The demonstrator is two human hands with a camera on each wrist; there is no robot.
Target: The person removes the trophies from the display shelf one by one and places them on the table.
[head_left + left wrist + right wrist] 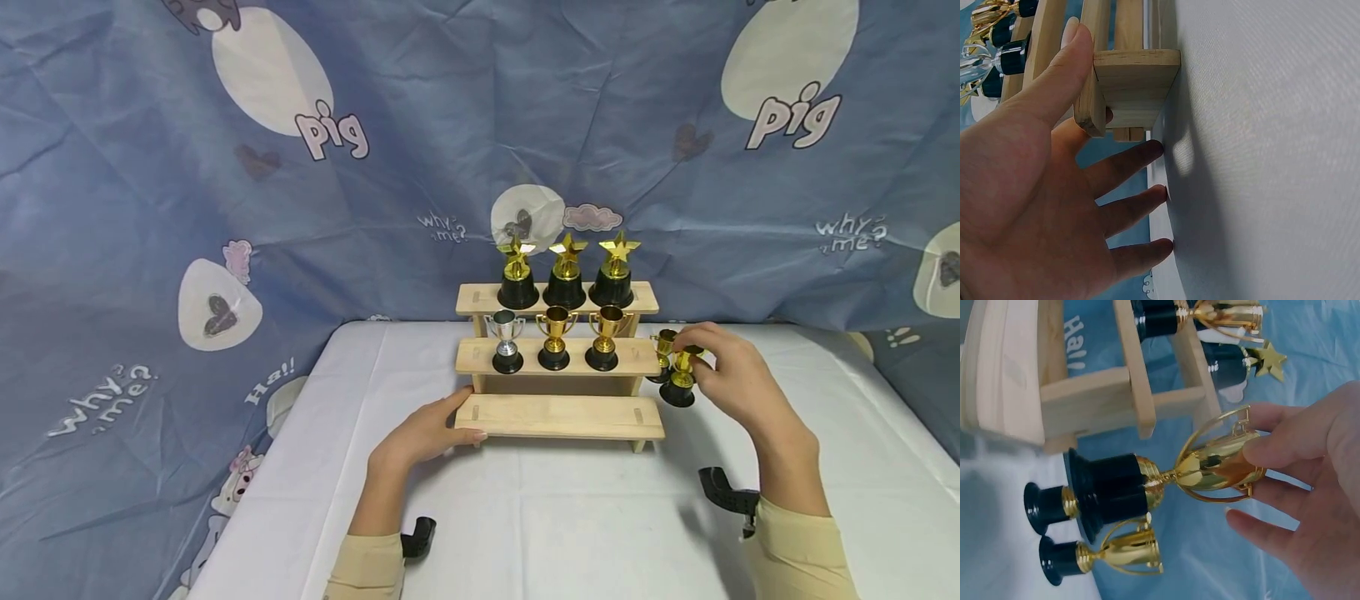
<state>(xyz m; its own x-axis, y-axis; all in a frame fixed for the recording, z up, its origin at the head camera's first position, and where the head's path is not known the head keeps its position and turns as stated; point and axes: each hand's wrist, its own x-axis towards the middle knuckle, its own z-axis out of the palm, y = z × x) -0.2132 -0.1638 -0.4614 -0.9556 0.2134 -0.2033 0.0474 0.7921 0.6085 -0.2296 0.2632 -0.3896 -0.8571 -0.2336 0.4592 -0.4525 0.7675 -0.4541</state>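
Note:
A three-tier wooden display stand (555, 417) stands on the table in the head view. My left hand (423, 432) pinches the left end of its lowest board between thumb and index finger. The other fingers (1138, 203) spread down to the tablecloth in the left wrist view. To the right of the stand, my right hand (735, 375) holds a gold trophy cup (1210, 469) by its bowl, black base downward. Two more gold trophy cups, one nearer (1125, 553) and one partly hidden (1054, 503), stand behind it.
On the middle tier are a silver trophy cup (507, 327) and two gold trophy cups (556, 327). Along the top tier stand three gold star trophies (566, 262) on black bases. A blue printed curtain (412, 167) hangs behind the white-covered table (570, 533).

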